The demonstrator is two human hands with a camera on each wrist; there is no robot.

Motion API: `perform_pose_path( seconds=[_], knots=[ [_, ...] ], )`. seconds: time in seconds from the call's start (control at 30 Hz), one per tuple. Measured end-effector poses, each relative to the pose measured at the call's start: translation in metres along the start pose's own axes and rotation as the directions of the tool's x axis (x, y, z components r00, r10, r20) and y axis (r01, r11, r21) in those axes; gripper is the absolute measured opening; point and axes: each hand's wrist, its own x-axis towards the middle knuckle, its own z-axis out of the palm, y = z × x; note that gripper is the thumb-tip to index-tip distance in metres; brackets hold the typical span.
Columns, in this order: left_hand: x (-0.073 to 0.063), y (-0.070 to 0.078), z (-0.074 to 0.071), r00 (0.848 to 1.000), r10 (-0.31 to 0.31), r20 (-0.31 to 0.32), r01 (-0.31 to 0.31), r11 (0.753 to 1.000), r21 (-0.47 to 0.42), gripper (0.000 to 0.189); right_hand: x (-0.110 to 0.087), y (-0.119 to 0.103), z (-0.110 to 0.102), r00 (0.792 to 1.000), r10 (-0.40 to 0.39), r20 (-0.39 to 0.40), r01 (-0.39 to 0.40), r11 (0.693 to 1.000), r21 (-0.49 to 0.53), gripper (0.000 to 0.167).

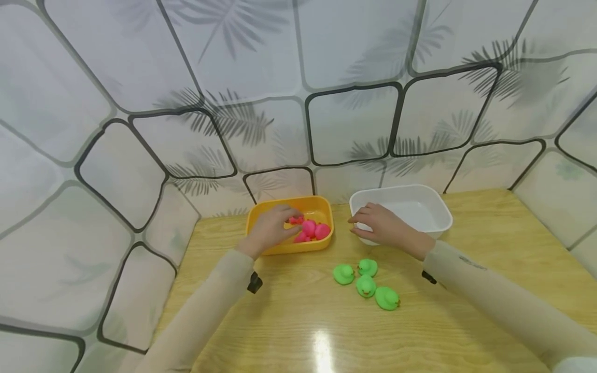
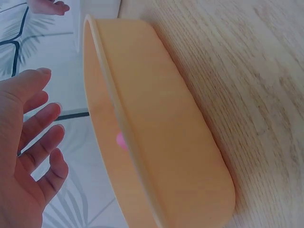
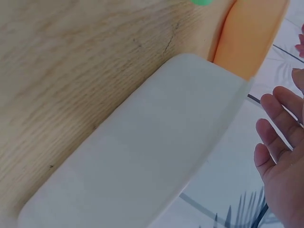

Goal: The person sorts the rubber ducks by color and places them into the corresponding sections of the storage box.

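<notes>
My left hand (image 1: 272, 229) hovers over the orange-yellow bin (image 1: 298, 247), its fingers relaxed and holding nothing. Several pink rubber ducks (image 1: 322, 231) lie inside that bin, partly hidden by the hand. In the left wrist view the fingers (image 2: 42, 118) are loosely bent, apart from the bin's rim. Over the left end of the white bin (image 1: 431, 207) is my right hand (image 1: 384, 225), also holding nothing. The right wrist view shows its loosely curved fingers (image 3: 280, 114) beyond the white bin's edge. Several green rubber ducks (image 1: 366, 286) sit on the table in front of the bins.
Both bins stand at the back of the wooden table (image 1: 289, 311), side by side with a gap between them. Behind them rises a patterned wall covering (image 1: 350, 124) with dark outlines and leaf prints, which also lines both sides.
</notes>
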Motion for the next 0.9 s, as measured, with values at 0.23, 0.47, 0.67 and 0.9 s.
perform_pose_path(
  seconds=[0.23,0.47,0.67,0.9],
  knots=[
    [0.004,0.005,0.005,1.000,-0.012,0.022,0.012,1.000,-0.011,0.035,-0.017,-0.005,-0.011,0.999,0.009,-0.050,-0.008,0.999,0.037,0.020],
    [0.010,0.010,0.011,0.998,-0.009,0.058,0.010,1.000,-0.011,0.035,-0.033,-0.009,-0.020,0.998,0.039,-0.058,-0.037,0.999,0.035,0.023],
    [0.018,0.014,0.016,0.993,0.046,0.107,-0.044,0.999,-0.017,0.035,-0.045,-0.011,-0.024,0.997,0.042,-0.057,-0.041,0.999,0.023,0.024],
    [0.033,0.021,0.026,0.984,0.124,0.126,-0.131,0.990,0.046,0.032,-0.060,-0.014,-0.024,0.997,0.056,-0.050,-0.055,0.998,0.027,0.028]
  ],
)
